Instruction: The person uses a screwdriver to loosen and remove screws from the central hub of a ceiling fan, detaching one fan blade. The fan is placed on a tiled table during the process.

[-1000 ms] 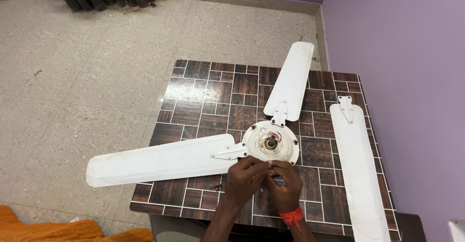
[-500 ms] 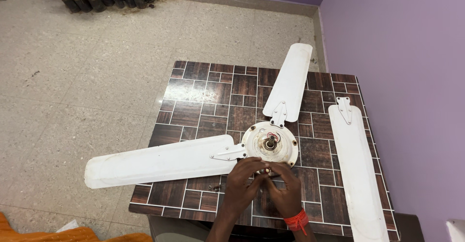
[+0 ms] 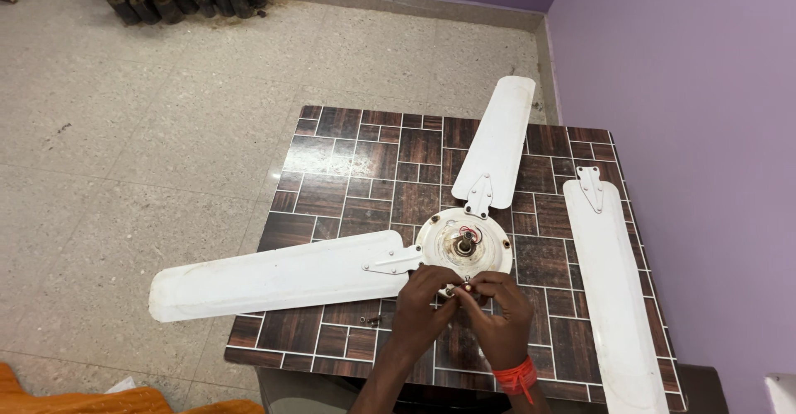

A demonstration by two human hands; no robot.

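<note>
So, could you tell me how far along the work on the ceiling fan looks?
Two blades sit bolted to the fan hub, the left blade and the far blade. The left hand and right hand pinch a small part at the hub's near edge. The third blade lies loose on the table; loose screws remain.

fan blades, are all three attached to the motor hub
No, two fan blades join the motor hub, while the third blade lies loose on the table's right side.
</note>
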